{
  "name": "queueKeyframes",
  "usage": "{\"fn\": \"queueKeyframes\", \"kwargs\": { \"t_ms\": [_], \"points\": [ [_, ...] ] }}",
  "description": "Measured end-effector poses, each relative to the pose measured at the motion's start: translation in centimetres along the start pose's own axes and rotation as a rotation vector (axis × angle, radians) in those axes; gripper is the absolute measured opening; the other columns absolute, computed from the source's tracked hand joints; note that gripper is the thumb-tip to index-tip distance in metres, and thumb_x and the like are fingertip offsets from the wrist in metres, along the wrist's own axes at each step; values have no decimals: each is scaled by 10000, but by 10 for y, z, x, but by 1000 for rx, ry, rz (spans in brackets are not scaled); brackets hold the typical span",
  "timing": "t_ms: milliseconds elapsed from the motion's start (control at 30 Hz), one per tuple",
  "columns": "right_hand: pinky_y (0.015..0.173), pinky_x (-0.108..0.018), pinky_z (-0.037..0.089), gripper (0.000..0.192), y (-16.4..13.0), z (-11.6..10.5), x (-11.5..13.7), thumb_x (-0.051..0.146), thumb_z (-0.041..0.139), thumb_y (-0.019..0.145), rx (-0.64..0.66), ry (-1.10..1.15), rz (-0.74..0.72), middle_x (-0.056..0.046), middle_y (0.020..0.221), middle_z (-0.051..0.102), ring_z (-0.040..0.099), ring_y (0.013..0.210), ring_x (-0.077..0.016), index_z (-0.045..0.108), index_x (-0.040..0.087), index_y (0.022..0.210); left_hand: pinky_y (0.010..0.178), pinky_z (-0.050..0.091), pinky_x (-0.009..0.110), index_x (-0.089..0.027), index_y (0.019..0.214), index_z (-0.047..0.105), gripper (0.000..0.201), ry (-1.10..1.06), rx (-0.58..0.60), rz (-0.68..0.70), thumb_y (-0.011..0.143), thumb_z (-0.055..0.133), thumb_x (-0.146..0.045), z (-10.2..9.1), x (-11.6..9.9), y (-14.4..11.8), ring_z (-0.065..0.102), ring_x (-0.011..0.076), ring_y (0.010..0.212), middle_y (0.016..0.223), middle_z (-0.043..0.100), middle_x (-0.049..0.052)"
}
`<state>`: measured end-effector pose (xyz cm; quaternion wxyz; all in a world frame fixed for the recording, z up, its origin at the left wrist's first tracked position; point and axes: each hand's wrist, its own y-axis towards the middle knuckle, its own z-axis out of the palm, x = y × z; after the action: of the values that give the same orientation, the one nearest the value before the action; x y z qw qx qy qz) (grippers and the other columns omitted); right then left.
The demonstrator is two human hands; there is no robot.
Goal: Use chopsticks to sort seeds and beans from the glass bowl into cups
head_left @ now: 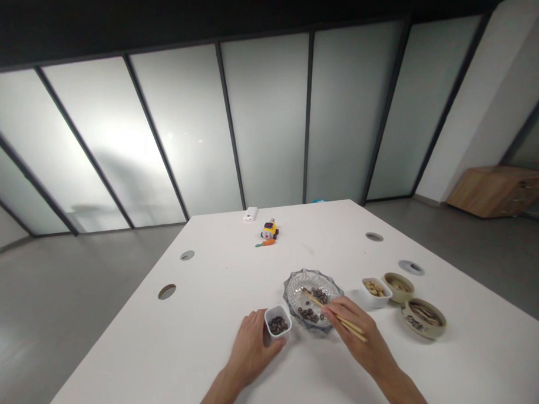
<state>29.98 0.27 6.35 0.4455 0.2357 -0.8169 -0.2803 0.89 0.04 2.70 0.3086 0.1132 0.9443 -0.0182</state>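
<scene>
My left hand (254, 346) is closed around the side of a small white square cup (278, 312) that stands on the table with dark brown beans (278, 326) in it. In my right hand (357, 329) is a pair of wooden chopsticks (352, 328), gripped between the fingers. Their tips reach down into a clear, scalloped glass dish (293, 279) to the right of the cup. More dark beans (308, 314) lie in loose groups inside the dish. Whether the tips pinch a bean is too small to tell.
Right of the dish stand a white bowl of pale nuts (374, 288) and two greenish ceramic bowls (398, 288) (417, 331). Farther back are a yellow toy car (269, 230), a toy carrot (265, 243) and a white box-shaped device (250, 214). Round holes pierce the white table (194, 341).
</scene>
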Motion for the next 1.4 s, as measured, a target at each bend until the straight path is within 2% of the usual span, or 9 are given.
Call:
{"fn": "queueKeyframes", "kwargs": {
  "t_ms": [267,467,533,633,700,833,967,1133,1400],
  "points": [
    [713,-309,673,404,1,-2,1,521,636,1149,-61,16,9,-77,889,823,812,784,-231,849,263,923,1049,468,401,-234,1172,694,297,15,8,-5,917,774,-362,0,0,1,666,315,1134,1215,773,84],
    [732,-325,688,471,1,-9,-2,595,644,1123,-214,48,176,-82,889,834,805,800,-241,843,258,861,1061,473,404,-234,1183,702,302,33,14,-8,917,755,-367,-1,0,0,672,316,1146,1232,779,85],
    [746,-317,704,483,1,-9,-1,609,649,1117,-209,129,226,-82,900,834,813,810,-239,842,252,855,1058,473,404,-236,1177,702,296,40,19,-17,918,751,-371,-1,-1,0,673,316,1150,1234,781,86],
    [712,-311,710,531,2,-8,3,646,634,1113,-130,226,243,-78,859,819,814,774,-237,831,246,825,1056,470,398,-247,1169,704,282,31,12,-20,911,755,-352,-2,-3,0,675,315,1158,1239,786,80],
    [692,-303,697,550,2,-7,5,631,602,1133,-122,208,219,-71,826,808,806,745,-229,824,247,808,1054,466,390,-251,1164,704,280,20,8,-22,901,761,-328,-2,-3,0,676,310,1156,1233,787,73],
    [714,-297,666,426,1,-9,5,523,635,1145,-235,39,78,-57,835,804,791,764,-219,826,266,865,1051,458,391,-234,1161,705,280,10,21,-31,902,765,-322,-4,-5,0,672,309,1148,1221,781,77],
    [740,-308,662,328,-1,-5,1,451,641,1156,-148,-11,-52,-55,880,812,804,790,-224,830,279,951,1060,452,408,-222,1197,707,302,-4,28,-21,921,757,-337,-5,-5,0,665,318,1167,1244,775,86],
    [720,-303,658,354,-2,0,-3,481,627,1165,-69,-23,-43,-56,886,809,809,786,-223,819,273,953,1065,455,405,-226,1198,703,298,15,24,-12,929,763,-340,-4,-3,0,667,317,1155,1241,773,85],
    [716,-264,652,392,1,-1,-7,502,625,1168,-65,-32,-55,-47,882,813,812,771,-197,828,261,935,1066,463,375,-241,1181,712,298,28,15,-21,914,788,-348,-3,-5,0,671,305,1147,1222,781,70]
  ]
}}
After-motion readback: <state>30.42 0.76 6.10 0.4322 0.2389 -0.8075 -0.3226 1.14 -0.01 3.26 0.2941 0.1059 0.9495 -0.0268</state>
